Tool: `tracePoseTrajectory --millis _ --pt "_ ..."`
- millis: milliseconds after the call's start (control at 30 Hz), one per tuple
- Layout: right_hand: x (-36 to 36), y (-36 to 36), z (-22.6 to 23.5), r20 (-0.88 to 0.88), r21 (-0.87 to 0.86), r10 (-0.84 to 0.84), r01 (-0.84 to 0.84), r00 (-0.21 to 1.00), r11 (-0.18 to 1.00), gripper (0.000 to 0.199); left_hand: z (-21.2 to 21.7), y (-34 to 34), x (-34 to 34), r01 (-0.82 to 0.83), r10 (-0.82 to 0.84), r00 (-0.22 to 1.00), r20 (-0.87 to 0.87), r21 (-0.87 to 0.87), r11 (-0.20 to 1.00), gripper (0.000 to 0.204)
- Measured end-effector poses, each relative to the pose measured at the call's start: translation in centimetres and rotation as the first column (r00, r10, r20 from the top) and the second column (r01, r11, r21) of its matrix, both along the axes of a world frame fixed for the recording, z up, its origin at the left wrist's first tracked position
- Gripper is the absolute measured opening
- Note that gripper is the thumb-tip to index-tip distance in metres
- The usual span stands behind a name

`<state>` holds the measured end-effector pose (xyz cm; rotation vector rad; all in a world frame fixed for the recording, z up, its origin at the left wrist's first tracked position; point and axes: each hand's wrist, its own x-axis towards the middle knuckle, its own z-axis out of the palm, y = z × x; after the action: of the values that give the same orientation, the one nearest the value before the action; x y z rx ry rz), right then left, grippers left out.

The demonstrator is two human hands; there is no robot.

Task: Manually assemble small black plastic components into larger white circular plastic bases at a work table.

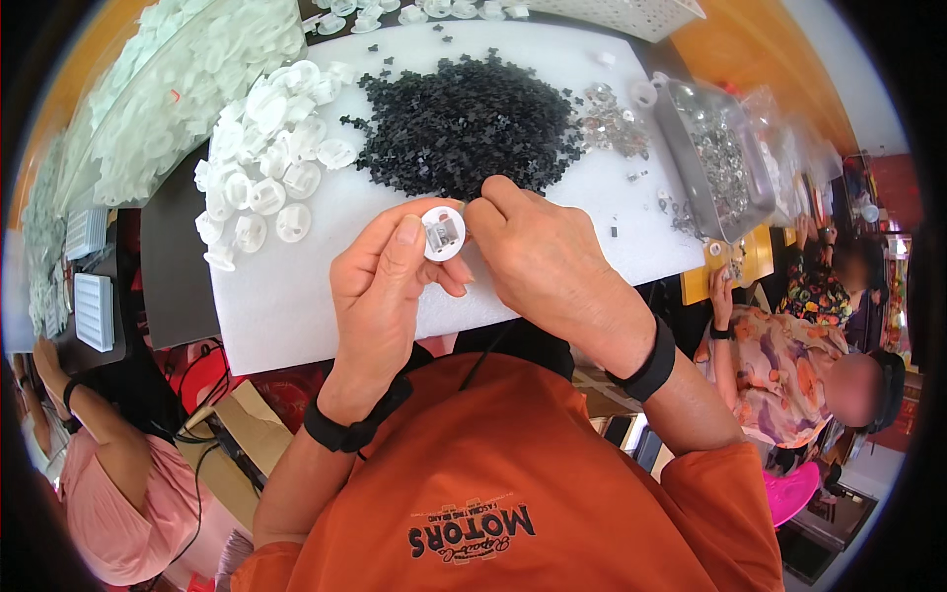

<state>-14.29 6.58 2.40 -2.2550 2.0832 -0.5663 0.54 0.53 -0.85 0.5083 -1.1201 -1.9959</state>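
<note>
White round piece (444,234): above the white sheet (281,311), its recessed face toward the camera.
Left hand (377,276): thumb and fingers pinch its rim.
Right hand (552,252): fingers curled just beside it; cannot tell whether they grip anything.
Fitting work: seemingly small parts into the recess; next move likely calls for steady, precise fingertips.
Black parts (469,118): heaped beyond.

**Black pieces (469,123) heaped on white sheet (271,316)**

The sheet lies on a dark desk (176,276), the black pieces toward its far side. White round pieces (267,196) cluster to their left; small metal parts (617,123) scatter to their right, near a gray tray (693,168) at the sheet's edge.
</note>
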Motion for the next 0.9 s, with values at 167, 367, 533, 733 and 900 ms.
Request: tracePoseTrajectory --millis 167,367,533,733,900 --pt "-0.1 0.1 0.0 0.009 0.045 -0.026 0.026 1.0 0.999 0.01 0.9 0.3 0.0 -0.021 0.027 0.996 0.081 -0.078 0.997 0.034" --pt "0.0 -0.4 -0.3 0.004 0.076 -0.056 0.055 0.998 0.996 0.01 1.7 0.3 0.5 -0.074 0.084 0.987 0.138 -0.076 0.994 0.034" --pt "-0.3 -0.3 -0.9 0.095 0.11 -0.084 0.074 0.992 0.991 0.008 1.4 -0.1 0.8 -0.103 0.105 0.991 0.088 -0.025 0.994 0.034" --pt "0.0 -0.1 -0.4 0.129 0.123 -0.139 0.123 0.982 0.985 0.006 1.1 -0.3 0.9 -0.109 0.111 0.99 0.083 -0.029 0.994 0.033" --pt "0.1 -0.2 -0.7 0.078 0.115 -0.136 0.126 0.988 0.985 0.007 0.8 -0.3 1.1 -0.113 0.114 0.99 0.087 -0.018 0.993 0.034"
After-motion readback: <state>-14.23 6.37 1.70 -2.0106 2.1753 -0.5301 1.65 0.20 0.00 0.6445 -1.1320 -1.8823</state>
